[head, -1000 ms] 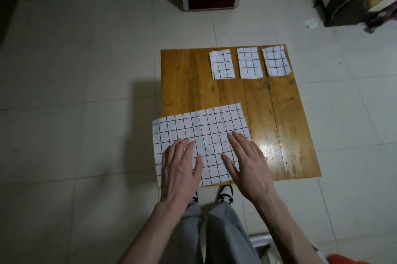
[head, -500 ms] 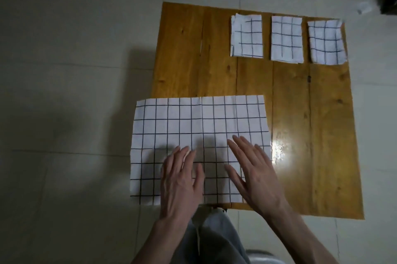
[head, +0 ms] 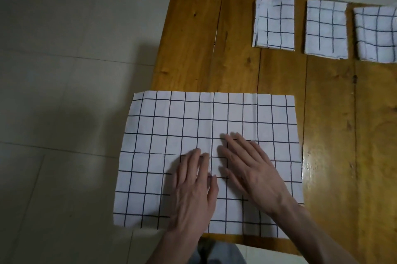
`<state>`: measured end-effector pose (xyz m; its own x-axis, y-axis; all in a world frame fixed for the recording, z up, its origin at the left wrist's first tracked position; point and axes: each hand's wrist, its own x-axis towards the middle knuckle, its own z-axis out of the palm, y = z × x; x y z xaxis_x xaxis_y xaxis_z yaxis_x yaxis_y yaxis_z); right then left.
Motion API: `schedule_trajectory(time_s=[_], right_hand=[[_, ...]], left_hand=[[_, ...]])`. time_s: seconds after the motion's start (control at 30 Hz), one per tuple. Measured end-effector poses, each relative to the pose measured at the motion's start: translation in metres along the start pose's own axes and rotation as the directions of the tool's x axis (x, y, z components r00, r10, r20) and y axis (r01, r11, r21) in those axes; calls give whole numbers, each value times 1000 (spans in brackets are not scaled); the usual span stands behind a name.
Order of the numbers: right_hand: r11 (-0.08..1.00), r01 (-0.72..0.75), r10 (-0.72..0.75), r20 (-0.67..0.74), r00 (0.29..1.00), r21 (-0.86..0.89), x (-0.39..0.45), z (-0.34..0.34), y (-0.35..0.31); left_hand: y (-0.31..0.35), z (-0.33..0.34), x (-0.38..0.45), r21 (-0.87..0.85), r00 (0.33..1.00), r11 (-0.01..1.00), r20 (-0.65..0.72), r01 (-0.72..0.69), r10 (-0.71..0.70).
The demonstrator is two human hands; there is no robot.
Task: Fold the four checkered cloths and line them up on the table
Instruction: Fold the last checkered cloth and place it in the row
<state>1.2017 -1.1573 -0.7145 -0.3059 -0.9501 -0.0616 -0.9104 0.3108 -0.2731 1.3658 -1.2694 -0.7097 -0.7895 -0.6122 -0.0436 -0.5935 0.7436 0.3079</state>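
A large white cloth with a black grid [head: 193,122] lies spread flat on the near left part of the wooden table [head: 330,113], its left edge hanging past the table's side. My left hand [head: 193,190] and my right hand [head: 253,173] rest palm down on its near middle, fingers flat and slightly apart, holding nothing. Three folded checkered cloths sit in a row at the far right: the left one [head: 275,23], the middle one [head: 326,29], and the right one [head: 376,34], partly cut off by the frame edge.
Pale tiled floor [head: 64,70] surrounds the low table on the left and front. My trouser legs [head: 221,255] show below the table's near edge. Bare wood lies between the spread cloth and the folded row.
The view has tilted down and closer to the table. My hands have slid toward each other at the cloth's middle crease. The folded cloths have not moved.
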Motion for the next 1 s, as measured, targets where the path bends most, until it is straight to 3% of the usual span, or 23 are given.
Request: schedule_trajectory(time_s=[0.13, 0.27, 0.4, 0.63, 1.0], right_hand=[[983, -175, 176, 8, 984, -48, -15, 6, -8], [914, -402, 401, -33, 916, -61, -27, 3, -34], [855, -514, 512, -43, 858, -68, -35, 5, -56], [948, -317, 316, -120, 941, 11, -27, 4, -43], [978, -207, 209, -109, 972, 34, -9, 5, 25]], left_hand=[[0, 0, 2, 80, 999, 997, 49, -17, 13], [2, -5, 10, 129, 997, 992, 69, 11, -20], [-1, -2, 15, 140, 997, 989, 76, -39, 29], [-31, 8, 35, 155, 966, 957, 112, -247, 232], [-73, -2, 80, 102, 871, 872, 181, -478, 456]])
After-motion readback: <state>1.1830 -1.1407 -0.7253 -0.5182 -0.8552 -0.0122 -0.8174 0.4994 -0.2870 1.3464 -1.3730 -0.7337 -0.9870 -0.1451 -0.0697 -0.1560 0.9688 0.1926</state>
